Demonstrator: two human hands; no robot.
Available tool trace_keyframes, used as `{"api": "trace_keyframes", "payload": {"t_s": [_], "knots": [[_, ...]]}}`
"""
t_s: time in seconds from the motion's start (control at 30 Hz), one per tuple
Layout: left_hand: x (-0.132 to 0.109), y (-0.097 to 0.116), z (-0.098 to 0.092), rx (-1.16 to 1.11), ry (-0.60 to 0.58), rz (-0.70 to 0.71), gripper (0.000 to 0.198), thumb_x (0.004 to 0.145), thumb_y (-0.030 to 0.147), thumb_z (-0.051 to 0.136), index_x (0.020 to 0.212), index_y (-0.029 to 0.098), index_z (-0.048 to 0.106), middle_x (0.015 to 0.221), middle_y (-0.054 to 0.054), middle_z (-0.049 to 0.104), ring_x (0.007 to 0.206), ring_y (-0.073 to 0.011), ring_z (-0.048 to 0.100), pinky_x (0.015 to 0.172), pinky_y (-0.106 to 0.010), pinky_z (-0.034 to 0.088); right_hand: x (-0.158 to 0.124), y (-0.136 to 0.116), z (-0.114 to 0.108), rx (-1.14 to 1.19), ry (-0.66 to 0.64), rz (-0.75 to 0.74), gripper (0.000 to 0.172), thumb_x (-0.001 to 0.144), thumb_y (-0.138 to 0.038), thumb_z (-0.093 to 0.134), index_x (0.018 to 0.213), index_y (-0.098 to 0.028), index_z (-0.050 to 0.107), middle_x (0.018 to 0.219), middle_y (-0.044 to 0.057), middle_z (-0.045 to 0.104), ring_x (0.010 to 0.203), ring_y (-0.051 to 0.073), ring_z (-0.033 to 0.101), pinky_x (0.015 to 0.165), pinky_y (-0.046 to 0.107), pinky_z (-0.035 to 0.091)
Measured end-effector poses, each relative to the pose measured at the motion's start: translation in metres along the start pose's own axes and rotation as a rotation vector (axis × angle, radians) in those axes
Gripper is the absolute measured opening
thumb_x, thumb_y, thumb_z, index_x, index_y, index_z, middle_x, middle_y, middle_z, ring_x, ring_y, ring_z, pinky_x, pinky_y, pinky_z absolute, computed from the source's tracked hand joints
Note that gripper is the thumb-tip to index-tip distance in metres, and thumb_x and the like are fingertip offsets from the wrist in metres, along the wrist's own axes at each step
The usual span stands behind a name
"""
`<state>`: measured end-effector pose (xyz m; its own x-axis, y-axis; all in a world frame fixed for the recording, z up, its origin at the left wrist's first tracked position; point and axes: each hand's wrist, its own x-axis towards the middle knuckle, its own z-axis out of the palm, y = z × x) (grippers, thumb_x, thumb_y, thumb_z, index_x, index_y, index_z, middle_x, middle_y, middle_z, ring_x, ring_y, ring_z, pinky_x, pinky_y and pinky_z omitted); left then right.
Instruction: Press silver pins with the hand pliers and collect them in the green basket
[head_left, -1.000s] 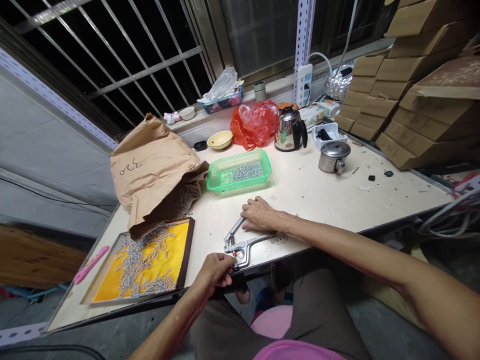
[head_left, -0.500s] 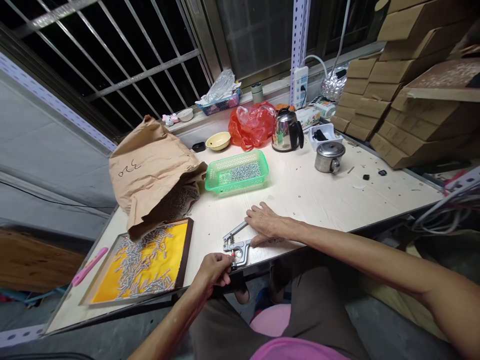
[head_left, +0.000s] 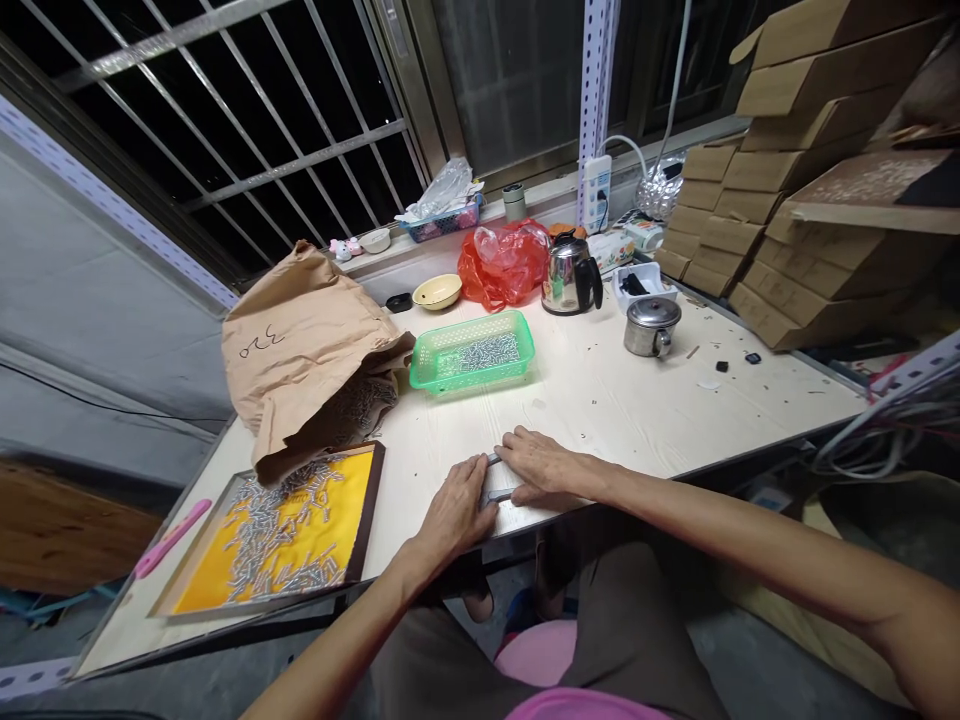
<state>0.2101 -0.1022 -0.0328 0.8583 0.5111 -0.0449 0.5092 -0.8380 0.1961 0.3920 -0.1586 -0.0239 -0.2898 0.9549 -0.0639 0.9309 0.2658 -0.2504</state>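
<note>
Both of my hands rest on metal hand pliers [head_left: 496,494] near the table's front edge. My left hand [head_left: 454,511] lies flat over the pliers' head with its fingers stretched out, hiding it. Fingers of my right hand [head_left: 545,466] lie over the upper handle while the thumb sits below the lower one, closed round them. Only short bits of the tool show between the hands. To the left lies a yellow-lined tray [head_left: 373,500] strewn with several small metal pins [head_left: 276,520]. Behind the hands, a green basket [head_left: 429,376] holds more pins.
A brown paper bag [head_left: 300,340] spills pins at the left. A yellow bowl [head_left: 437,291], red plastic bag [head_left: 501,266], kettle [head_left: 570,275] and steel pot [head_left: 651,326] stand at the back. Cardboard boxes [head_left: 787,200] are stacked at right. A pink tool [head_left: 169,540] lies beside the tray.
My left hand left its pinch at the pliers' jaw and moved up to lie flat over the head. The right hand closed the handles together. The view shifted slightly.
</note>
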Motion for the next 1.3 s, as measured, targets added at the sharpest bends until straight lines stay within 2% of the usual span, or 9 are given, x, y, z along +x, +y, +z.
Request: {"api": "trace_keyframes", "payload": {"t_s": [0.13,0.3,0.47,0.73,0.93,1.07,1.13,1.2,1.3], "knots": [[0.011,-0.001,-0.005,0.098,-0.072,0.03,0.064,0.077,0.033,0.056,0.133,0.014,0.033,0.122,-0.014,0.05,0.11,-0.0284,0.047,0.095,-0.043,0.04,-0.006,-0.008,-0.002,0.014,0.003,0.173,0.057,0.068,-0.041,0.07,0.112,-0.009,0.054,0.112,0.016,0.053,0.102,0.029,0.046,0.081,0.037,0.042],[0.024,0.0,-0.016,0.203,-0.179,0.093,0.069,0.076,0.044,0.059,0.132,0.012,0.035,0.112,-0.013,0.053,0.101,-0.0285,0.048,0.088,-0.041,0.042,-0.005,-0.013,-0.008,-0.003,-0.061,0.211,0.055,0.065,-0.039,0.073,0.109,-0.01,0.057,0.111,0.015,0.055,0.102,0.029,0.047,0.079,0.035,0.042],[0.03,-0.003,-0.017,0.169,-0.181,0.175,0.042,0.079,0.041,0.057,0.112,0.016,0.051,0.102,-0.009,0.054,0.095,-0.0254,0.048,0.086,-0.039,0.041,-0.004,-0.01,-0.001,-0.045,-0.017,0.139,0.029,0.074,-0.033,0.068,0.093,-0.011,0.064,0.099,0.012,0.06,0.098,0.025,0.05,0.08,0.033,0.039],[0.029,-0.001,-0.009,0.087,-0.147,0.108,0.013,0.081,0.03,0.055,0.088,0.019,0.052,0.092,-0.005,0.055,0.088,-0.0217,0.048,0.075,-0.034,0.043,0.0,-0.003,0.023,0.002,0.013,0.114,0.015,0.081,-0.025,0.061,0.088,-0.012,0.062,0.091,0.01,0.062,0.089,0.022,0.055,0.075,0.031,0.037],[0.027,0.002,-0.008,0.061,-0.158,0.053,0.007,0.081,0.026,0.054,0.083,0.019,0.053,0.09,-0.004,0.056,0.087,-0.0213,0.049,0.073,-0.033,0.044,-0.003,-0.01,0.022,0.034,0.01,0.116,0.013,0.085,-0.024,0.056,0.089,-0.014,0.062,0.089,0.009,0.062,0.086,0.02,0.056,0.072,0.029,0.037],[0.022,0.002,-0.009,0.06,-0.097,0.017,0.017,0.081,0.03,0.056,0.093,0.019,0.055,0.095,-0.006,0.056,0.092,-0.0231,0.05,0.078,-0.036,0.046,-0.006,-0.003,0.017,0.027,0.091,0.108,0.02,0.083,-0.03,0.06,0.094,-0.014,0.062,0.094,0.01,0.06,0.091,0.022,0.053,0.076,0.03,0.037],[0.016,0.005,-0.006,0.043,-0.025,-0.017,0.029,0.08,0.031,0.058,0.105,0.018,0.053,0.101,-0.008,0.056,0.097,-0.0248,0.051,0.081,-0.039,0.046,-0.006,0.007,0.014,0.072,0.133,0.043,0.028,0.084,-0.037,0.058,0.101,-0.014,0.061,0.097,0.009,0.059,0.094,0.021,0.051,0.078,0.029,0.037],[0.008,0.011,0.0,0.011,0.061,-0.025,0.038,0.081,0.026,0.057,0.116,0.016,0.048,0.113,-0.011,0.055,0.105,-0.0259,0.05,0.089,-0.041,0.045,-0.003,0.017,0.011,0.108,0.138,0.001,0.028,0.089,-0.037,0.05,0.103,-0.016,0.061,0.097,0.008,0.06,0.093,0.019,0.052,0.078,0.028,0.037],[-0.004,0.026,0.016,-0.049,0.159,0.041,0.041,0.084,0.02,0.052,0.124,0.016,0.044,0.131,-0.013,0.047,0.123,-0.0262,0.041,0.101,-0.043,0.038,0.009,0.023,0.01,0.025,0.122,0.086,0.021,0.091,-0.029,0.045,0.094,-0.018,0.064,0.094,0.007,0.061,0.092,0.018,0.051,0.077,0.027,0.034]]}}
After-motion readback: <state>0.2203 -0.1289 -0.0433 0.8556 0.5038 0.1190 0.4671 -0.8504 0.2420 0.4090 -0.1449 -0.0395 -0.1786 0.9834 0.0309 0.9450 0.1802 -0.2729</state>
